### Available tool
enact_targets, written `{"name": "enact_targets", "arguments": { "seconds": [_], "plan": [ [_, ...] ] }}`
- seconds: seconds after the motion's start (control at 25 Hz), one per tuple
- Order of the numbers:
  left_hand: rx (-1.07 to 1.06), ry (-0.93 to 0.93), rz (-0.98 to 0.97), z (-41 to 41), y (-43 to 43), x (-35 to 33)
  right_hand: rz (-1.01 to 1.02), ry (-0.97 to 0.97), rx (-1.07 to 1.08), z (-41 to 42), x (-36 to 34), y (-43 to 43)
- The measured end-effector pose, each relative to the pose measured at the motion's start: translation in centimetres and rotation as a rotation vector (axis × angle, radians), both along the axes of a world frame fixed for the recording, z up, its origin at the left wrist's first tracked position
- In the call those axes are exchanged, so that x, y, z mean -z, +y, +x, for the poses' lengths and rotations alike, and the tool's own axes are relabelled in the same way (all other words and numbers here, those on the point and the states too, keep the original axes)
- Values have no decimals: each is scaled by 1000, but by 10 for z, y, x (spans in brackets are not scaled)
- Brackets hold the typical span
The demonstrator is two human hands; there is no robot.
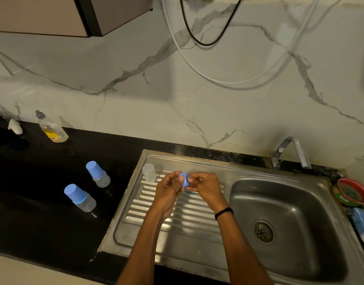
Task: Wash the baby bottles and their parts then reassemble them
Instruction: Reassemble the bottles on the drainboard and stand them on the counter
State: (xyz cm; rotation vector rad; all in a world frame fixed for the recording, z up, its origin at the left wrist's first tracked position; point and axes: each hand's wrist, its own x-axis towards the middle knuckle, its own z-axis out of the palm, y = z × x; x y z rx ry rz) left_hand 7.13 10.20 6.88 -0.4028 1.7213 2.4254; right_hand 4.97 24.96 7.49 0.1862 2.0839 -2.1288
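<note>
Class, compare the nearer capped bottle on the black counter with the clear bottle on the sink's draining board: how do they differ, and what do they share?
The nearer bottle wears a blue cap; the draining-board bottle has none. The nearer bottle stands on the black counter; the draining-board bottle stands on the ribbed steel draining board. Both have clear bodies and stand on end.

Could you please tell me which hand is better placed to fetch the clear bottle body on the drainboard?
Left, probably. The left hand is nearer the clear bottle body, which stands just to its left. The right hand lies on the far side and could hold the blue part alone.
</note>
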Motion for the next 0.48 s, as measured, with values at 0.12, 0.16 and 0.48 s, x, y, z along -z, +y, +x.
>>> {"name": "enact_targets", "arguments": {
  "seconds": [0.12, 0.16, 0.48],
  "plan": [
    [34, -38, 75, 4, 2, 4, 457, 160, -40, -7, 5, -3],
    [44, -51, 93, 4, 3, 3, 555, 201, -60, -7, 4, -5],
    [-102, -61, 17, 8, -11, 12, 570, 199, 225, -8, -20, 16]
  ]
}}
